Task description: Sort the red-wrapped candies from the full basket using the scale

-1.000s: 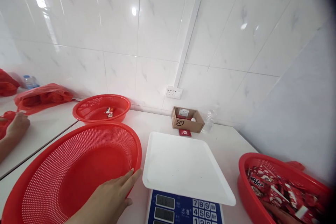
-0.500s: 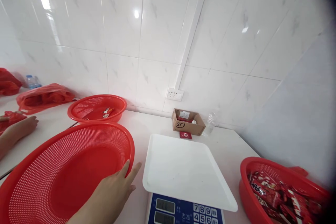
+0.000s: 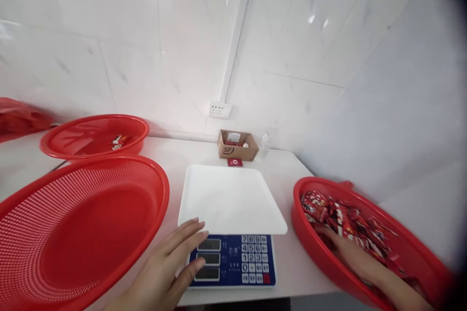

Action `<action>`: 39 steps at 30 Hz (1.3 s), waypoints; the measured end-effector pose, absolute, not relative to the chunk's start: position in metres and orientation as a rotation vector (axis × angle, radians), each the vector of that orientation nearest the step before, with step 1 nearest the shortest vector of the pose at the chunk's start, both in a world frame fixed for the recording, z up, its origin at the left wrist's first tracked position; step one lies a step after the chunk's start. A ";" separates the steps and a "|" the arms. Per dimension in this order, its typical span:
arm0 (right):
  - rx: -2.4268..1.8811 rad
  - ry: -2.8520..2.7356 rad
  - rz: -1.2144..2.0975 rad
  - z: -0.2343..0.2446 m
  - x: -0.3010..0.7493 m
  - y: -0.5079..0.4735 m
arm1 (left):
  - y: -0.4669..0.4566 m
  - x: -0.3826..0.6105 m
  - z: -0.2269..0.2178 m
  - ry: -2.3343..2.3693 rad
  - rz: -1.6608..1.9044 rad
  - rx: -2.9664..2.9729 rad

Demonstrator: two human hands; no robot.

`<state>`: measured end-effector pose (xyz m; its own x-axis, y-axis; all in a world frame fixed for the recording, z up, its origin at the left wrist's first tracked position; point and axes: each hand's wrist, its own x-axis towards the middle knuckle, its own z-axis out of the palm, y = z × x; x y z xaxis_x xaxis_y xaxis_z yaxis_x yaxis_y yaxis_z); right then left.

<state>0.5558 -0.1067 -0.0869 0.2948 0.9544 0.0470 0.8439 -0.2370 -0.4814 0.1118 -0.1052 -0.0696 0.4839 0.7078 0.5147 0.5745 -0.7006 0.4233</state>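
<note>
My left hand (image 3: 170,265) hovers at the near left corner of a digital scale (image 3: 235,260), fingers spread and holding nothing. Its fingertips overlap the edge of the bare white weighing pan (image 3: 224,199). On the right, my right hand (image 3: 333,243) reaches into a red basket (image 3: 302,226) of red wrapped packets (image 3: 345,216). The fingers are blurred and partly hidden among the packets, so their grip does not show. A large red mesh basket (image 3: 160,189) with nothing in it stands left of my left hand.
Behind the large basket sits another red basket (image 3: 142,129) with a few packets. A small cardboard box (image 3: 239,151), a red packet (image 3: 235,162) and a clear plastic bottle (image 3: 264,145) stand near the wall. A red bag (image 3: 22,119) lies far left.
The view has turned right and down. My left hand has moved from the large basket's rim to the scale. My right hand has come into view inside the right basket.
</note>
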 end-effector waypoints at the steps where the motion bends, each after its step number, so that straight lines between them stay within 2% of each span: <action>1: -2.164 -1.615 0.513 -0.087 0.558 -0.107 | -0.104 0.114 -0.073 1.102 1.047 2.514; 3: -2.225 -1.548 0.544 -0.085 0.560 -0.105 | -0.101 0.118 -0.078 1.058 1.094 2.483; 8: -2.369 -1.377 0.306 -0.072 0.559 -0.102 | -0.094 0.122 -0.085 1.014 1.081 2.433; 12: -2.137 -1.266 0.082 -0.048 0.535 -0.098 | -0.090 0.126 -0.088 1.005 1.074 2.444; 13: -2.043 -1.246 0.121 -0.043 0.524 -0.096 | -0.090 0.128 -0.089 1.004 1.084 2.446; 19: -1.301 -1.113 0.938 -0.036 0.432 -0.072 | -0.089 0.137 -0.088 0.952 1.117 2.456; 24: -1.060 -1.137 1.304 -0.037 0.365 -0.066 | -0.089 0.145 -0.077 1.056 1.005 2.250; 29: -0.868 -1.220 1.442 -0.038 0.323 -0.078 | -0.083 0.156 -0.061 0.965 0.944 1.828; 33: -0.877 -1.239 1.379 -0.044 0.316 -0.079 | -0.076 0.159 -0.053 0.833 0.965 1.625; 39: -0.947 -1.162 1.284 -0.052 0.327 -0.071 | -0.073 0.163 -0.051 0.911 0.928 1.536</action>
<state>0.3270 -0.0712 -0.0519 -0.0721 0.9916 0.1070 -0.2050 0.0903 -0.9746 0.1628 -0.0727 -0.0514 0.4036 0.9102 0.0933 0.0762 -0.1351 0.9879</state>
